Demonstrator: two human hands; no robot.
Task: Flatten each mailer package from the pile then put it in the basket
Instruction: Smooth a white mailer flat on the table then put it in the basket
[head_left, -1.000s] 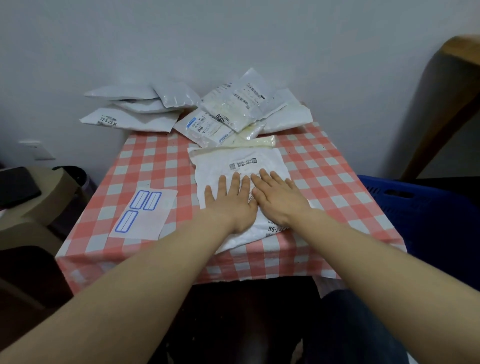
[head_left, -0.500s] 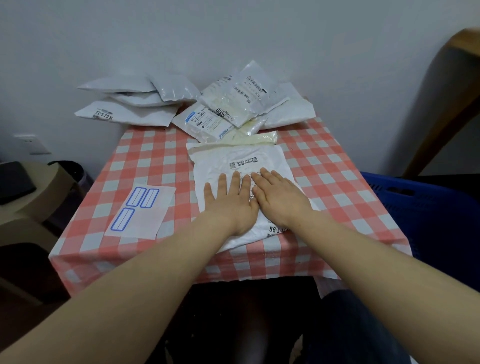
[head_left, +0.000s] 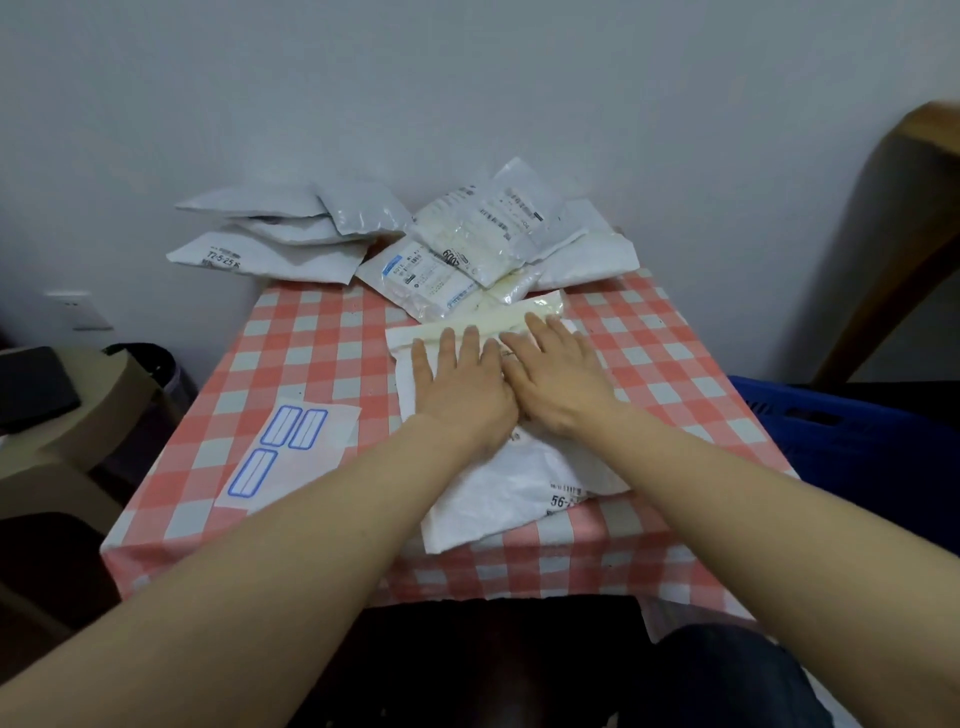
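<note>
Both hands lie flat, side by side and touching, on a white mailer at the middle of the checked table. The left hand and right hand have straight, slightly spread fingers; they press down and grip nothing. The mailer's near corner hangs over the table edge at 6 o'clock. The pile sits at 12 o'clock from it, the blue basket at 3 o'clock off the table, and a label sheet at 9 o'clock.

The left hand and right hand have slid forward along the white mailer.
</note>
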